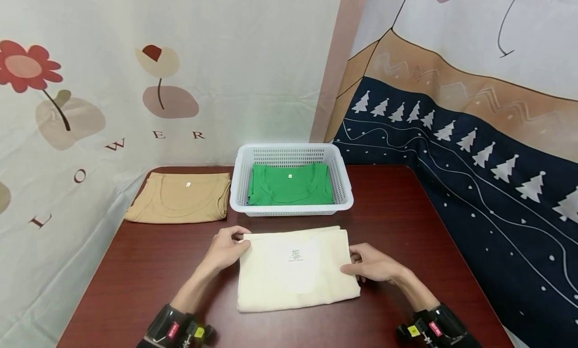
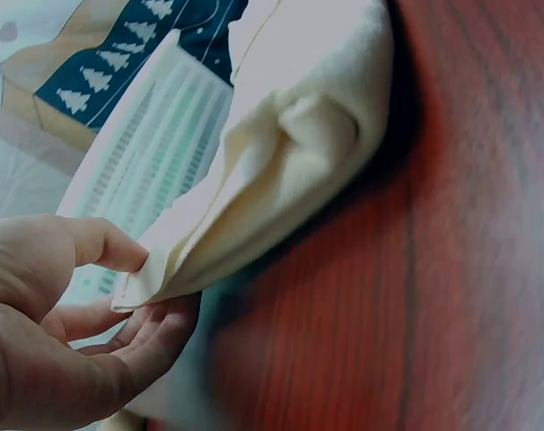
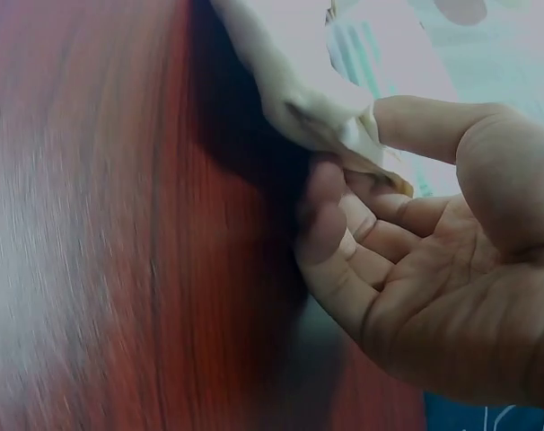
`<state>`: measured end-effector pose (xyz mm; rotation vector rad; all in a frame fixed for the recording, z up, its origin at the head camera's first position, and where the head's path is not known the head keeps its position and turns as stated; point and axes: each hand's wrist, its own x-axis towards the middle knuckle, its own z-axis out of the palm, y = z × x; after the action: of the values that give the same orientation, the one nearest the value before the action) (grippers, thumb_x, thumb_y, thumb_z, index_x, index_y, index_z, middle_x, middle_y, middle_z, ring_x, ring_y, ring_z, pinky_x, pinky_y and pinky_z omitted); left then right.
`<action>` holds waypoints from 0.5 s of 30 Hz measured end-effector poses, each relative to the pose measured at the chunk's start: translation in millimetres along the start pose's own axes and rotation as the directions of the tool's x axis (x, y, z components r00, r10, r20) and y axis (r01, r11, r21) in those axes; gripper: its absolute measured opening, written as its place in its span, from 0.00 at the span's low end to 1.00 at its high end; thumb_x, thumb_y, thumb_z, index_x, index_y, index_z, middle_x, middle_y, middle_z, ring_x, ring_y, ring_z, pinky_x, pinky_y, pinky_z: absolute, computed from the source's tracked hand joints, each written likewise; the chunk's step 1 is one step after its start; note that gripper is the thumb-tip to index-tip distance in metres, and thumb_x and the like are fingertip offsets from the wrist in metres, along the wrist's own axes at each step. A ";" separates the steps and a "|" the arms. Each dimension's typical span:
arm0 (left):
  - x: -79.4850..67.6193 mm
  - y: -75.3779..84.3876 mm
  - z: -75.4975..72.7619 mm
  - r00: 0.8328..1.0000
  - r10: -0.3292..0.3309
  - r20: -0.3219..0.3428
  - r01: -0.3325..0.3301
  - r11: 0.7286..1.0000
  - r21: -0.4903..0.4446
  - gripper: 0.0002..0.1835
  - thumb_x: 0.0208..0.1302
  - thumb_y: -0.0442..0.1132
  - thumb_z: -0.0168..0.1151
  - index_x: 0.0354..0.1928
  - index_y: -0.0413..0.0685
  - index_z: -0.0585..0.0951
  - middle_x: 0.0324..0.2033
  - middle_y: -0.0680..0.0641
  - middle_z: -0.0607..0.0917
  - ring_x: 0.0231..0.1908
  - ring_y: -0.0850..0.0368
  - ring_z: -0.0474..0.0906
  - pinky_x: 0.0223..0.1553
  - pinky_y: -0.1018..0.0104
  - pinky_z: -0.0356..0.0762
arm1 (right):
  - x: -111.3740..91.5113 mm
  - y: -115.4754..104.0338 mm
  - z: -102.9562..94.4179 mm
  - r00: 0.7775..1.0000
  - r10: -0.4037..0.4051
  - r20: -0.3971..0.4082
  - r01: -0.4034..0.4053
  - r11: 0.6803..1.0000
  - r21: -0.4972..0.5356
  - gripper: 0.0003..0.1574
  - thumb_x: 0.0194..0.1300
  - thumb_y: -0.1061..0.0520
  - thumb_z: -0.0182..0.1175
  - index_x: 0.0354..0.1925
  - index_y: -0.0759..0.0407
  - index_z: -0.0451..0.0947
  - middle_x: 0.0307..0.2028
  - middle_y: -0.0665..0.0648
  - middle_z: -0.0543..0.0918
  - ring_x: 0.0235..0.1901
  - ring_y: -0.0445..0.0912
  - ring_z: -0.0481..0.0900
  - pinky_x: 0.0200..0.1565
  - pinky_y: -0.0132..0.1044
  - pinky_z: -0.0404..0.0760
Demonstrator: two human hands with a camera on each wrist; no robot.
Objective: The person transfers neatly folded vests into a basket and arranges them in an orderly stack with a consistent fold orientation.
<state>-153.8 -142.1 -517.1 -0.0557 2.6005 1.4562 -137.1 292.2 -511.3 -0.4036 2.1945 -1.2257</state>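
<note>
Cream shirt (image 1: 295, 267) lies folded on the table (image 1: 406, 212) before the basket (image 1: 345, 197); your left hand (image 1: 228, 247) pinches its far-left corner, your right hand (image 1: 375, 265) its right edge. Lift unevenly and the fold likely slumps open.

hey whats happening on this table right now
A person is handling a folded cream garment that lies on a dark red table. The left hand pinches its far left corner and the right hand pinches its right edge. Behind it, a white basket holds a folded green top, and a folded tan top lies to the basket's left.
</note>
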 end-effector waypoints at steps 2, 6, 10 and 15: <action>0.2 -1.8 -5.0 1.000 -0.006 -0.011 0.006 1.000 0.007 0.18 0.63 0.34 0.67 0.55 0.46 0.92 0.49 0.43 0.92 0.44 0.56 0.90 0.48 0.65 0.82 | 1.8 -2.4 4.5 1.000 -0.009 0.010 0.009 1.000 0.014 0.16 0.77 0.55 0.72 0.38 0.62 0.77 0.26 0.54 0.81 0.24 0.45 0.81 0.28 0.38 0.85; -0.9 -4.9 -10.9 0.999 -0.021 -0.033 0.021 1.000 0.002 0.19 0.64 0.34 0.66 0.57 0.44 0.91 0.50 0.41 0.91 0.44 0.57 0.87 0.49 0.65 0.81 | 5.0 -5.7 12.4 1.000 -0.022 0.017 0.021 0.998 0.053 0.16 0.76 0.55 0.72 0.38 0.63 0.77 0.28 0.56 0.83 0.25 0.45 0.82 0.29 0.38 0.86; -2.7 -6.5 -12.6 0.998 -0.044 -0.033 0.043 0.999 -0.024 0.20 0.65 0.34 0.65 0.58 0.41 0.90 0.49 0.41 0.93 0.44 0.58 0.88 0.47 0.68 0.82 | 6.5 -7.4 16.7 0.999 -0.033 -0.003 0.033 0.997 0.069 0.16 0.75 0.56 0.73 0.38 0.64 0.77 0.29 0.55 0.83 0.27 0.45 0.82 0.30 0.37 0.86; -4.0 -8.8 -12.8 0.995 -0.087 -0.042 0.085 0.996 -0.032 0.24 0.64 0.38 0.68 0.61 0.37 0.89 0.52 0.38 0.93 0.50 0.52 0.92 0.49 0.66 0.85 | 7.5 -8.4 18.5 0.999 -0.035 -0.035 0.036 0.998 0.054 0.16 0.74 0.56 0.74 0.37 0.63 0.77 0.29 0.50 0.79 0.30 0.40 0.78 0.34 0.32 0.81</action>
<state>-150.4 -157.8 -517.3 -0.2026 2.5759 1.4801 -131.7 271.5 -514.3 -0.4038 2.1863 -1.3175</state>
